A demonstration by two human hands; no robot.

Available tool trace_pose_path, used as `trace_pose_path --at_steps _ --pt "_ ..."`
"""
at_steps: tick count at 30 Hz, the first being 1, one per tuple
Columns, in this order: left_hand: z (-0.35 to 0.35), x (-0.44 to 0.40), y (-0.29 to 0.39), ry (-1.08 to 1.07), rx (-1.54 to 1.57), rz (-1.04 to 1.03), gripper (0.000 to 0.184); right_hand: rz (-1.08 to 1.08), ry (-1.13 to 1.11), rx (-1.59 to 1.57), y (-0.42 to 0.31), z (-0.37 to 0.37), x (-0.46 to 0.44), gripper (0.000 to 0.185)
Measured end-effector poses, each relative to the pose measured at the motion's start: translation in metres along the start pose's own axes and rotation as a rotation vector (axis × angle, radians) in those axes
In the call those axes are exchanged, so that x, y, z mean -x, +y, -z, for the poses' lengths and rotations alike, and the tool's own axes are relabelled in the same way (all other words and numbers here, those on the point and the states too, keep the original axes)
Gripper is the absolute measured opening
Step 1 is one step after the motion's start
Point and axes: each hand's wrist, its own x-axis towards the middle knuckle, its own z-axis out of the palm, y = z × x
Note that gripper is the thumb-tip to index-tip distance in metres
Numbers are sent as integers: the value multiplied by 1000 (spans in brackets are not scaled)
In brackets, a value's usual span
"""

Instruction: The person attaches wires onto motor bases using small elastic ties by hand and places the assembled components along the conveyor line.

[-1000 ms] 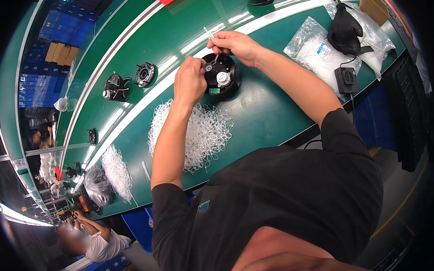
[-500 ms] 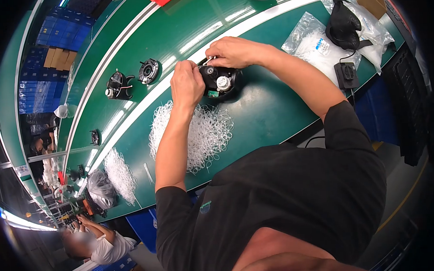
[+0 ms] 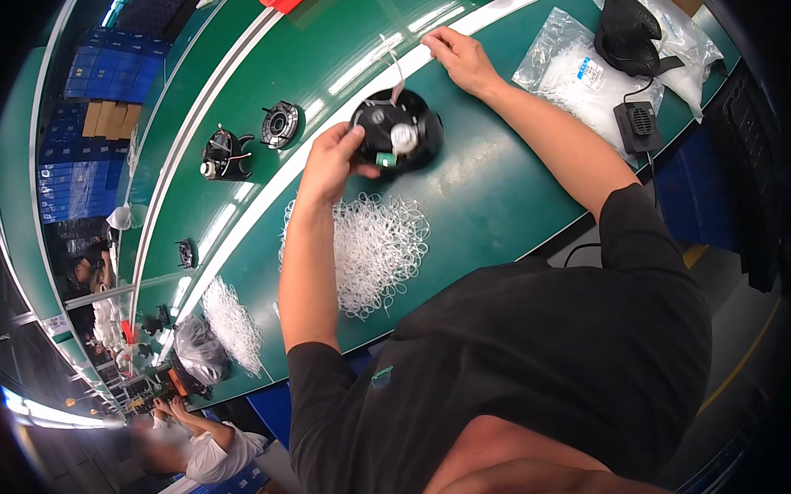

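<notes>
My left hand (image 3: 330, 160) grips the left edge of a round black housing (image 3: 416, 135), thumb on top. The housing carries a white cylindrical part, a small green circuit board and thin pale wires (image 3: 397, 77) that rise from its far side. Beyond it to the right is my right hand (image 3: 465, 63), apart from the housing, with thumb and forefinger pinched together; whether anything is between them I cannot make out. A heap of white looped plastic ties (image 3: 374, 256) lies just below the housing on the green bench (image 3: 489, 187).
Similar black assemblies (image 3: 225, 155) and a black ring part (image 3: 281, 125) sit on the green strip behind. At right are plastic bags of white ties (image 3: 573, 80), a black pouch (image 3: 628, 34) and a small black fan box (image 3: 637, 125). A co-worker (image 3: 215, 449) sits at lower left.
My right hand has left the housing and moved up and to the right. My left hand still holds the housing, now tilted differently, with its wires standing up.
</notes>
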Motion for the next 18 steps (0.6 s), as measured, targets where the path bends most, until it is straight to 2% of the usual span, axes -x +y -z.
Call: trace_pose_path --at_steps 2,6,8,12,14,15,18 --pt "4 -23 9 93 93 -63 27 64 -2 -11 -8 -4 1 31" --pt "9 -98 45 266 341 -178 32 3 -61 87 -24 -1 5 28" --pt "26 -153 43 347 441 -148 29 -14 -78 71 -21 -1 3 28" --pt "32 -186 37 331 522 -284 32 5 -73 15 -17 1 4 28" --pt "26 -167 43 414 407 -126 37 0 -68 21 -7 -1 2 30" --pt "24 -146 41 369 258 -132 45 -37 -85 11 -13 1 3 30" --pt "25 -71 36 273 -418 -140 31 15 -103 56 -7 -1 1 31"
